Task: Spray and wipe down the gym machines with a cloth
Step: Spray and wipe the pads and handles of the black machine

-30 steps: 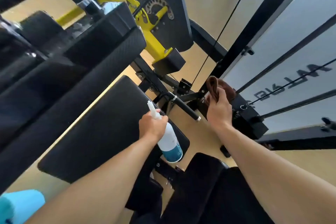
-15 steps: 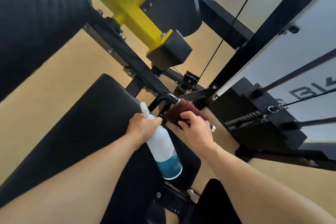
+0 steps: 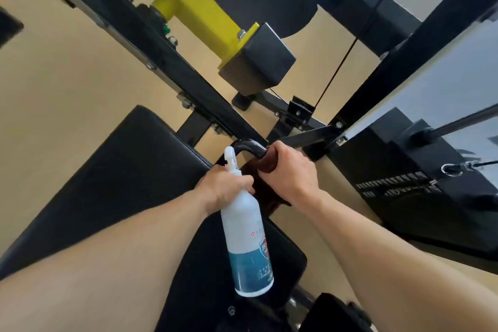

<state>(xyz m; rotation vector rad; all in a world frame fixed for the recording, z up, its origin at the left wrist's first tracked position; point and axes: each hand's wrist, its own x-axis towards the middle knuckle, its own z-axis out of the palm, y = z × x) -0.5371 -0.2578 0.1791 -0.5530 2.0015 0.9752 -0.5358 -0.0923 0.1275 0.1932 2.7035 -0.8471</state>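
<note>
My left hand (image 3: 225, 187) grips the neck of a white spray bottle (image 3: 248, 240) with a blue label, its nozzle pointing up beside the handle. My right hand (image 3: 292, 172) wraps a dark brown cloth (image 3: 266, 167) around the black curved handle (image 3: 249, 146) of the gym machine. Most of the cloth is hidden under my fingers; a dark fold hangs below the hand. The handle sits just past the far edge of the black padded seat (image 3: 129, 175).
A black frame beam (image 3: 151, 43) runs diagonally above the seat, with a yellow arm (image 3: 194, 5) ending in a black block (image 3: 256, 62). The weight stack (image 3: 409, 178) and its cable (image 3: 347, 54) stand to the right. The floor is tan.
My right hand slid with the cloth up the handle toward its curved end. The camera moved closer to the machine. The bottle stayed in my left hand.
</note>
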